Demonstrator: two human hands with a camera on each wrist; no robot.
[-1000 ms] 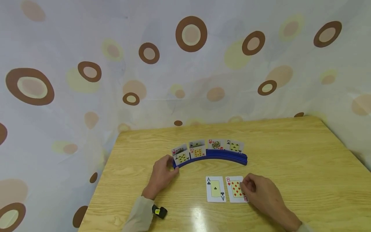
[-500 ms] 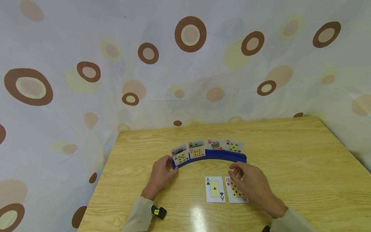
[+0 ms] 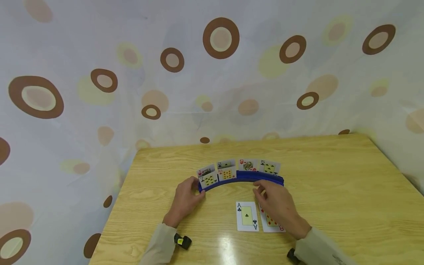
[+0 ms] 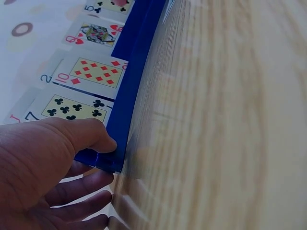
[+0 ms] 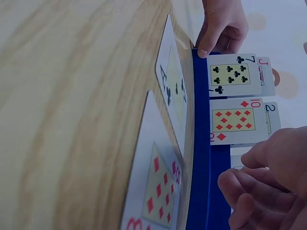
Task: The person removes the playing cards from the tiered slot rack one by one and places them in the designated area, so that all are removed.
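Note:
The left hand (image 3: pixel 185 198) grips the left end of a curved blue card holder (image 3: pixel 245 178); in the left wrist view its thumb lies on the front rim. Front row: a seven of clubs (image 5: pixel 230 75) and a ten of diamonds (image 5: pixel 235 122). Behind them stand a jack, a two, a queen of hearts (image 4: pixel 96 33) and a five of clubs (image 3: pixel 269 168). With fingers loosely bent and nothing between them, the right hand (image 3: pixel 279 204) is at the holder's right half, in front of the queen and five. Whether it touches the holder, I cannot tell.
An ace of clubs (image 3: pixel 247 216) lies face up on the wooden table (image 3: pixel 149 165), in front of the holder. To its right is an eight of diamonds (image 3: pixel 273 223), partly hidden under the right hand. A patterned cloth (image 3: pixel 185 92) hangs behind the table.
The right hand has left the right edge of the eight of diamonds and moved left and away from the body, up to the holder. The left hand has kept its grip in place.

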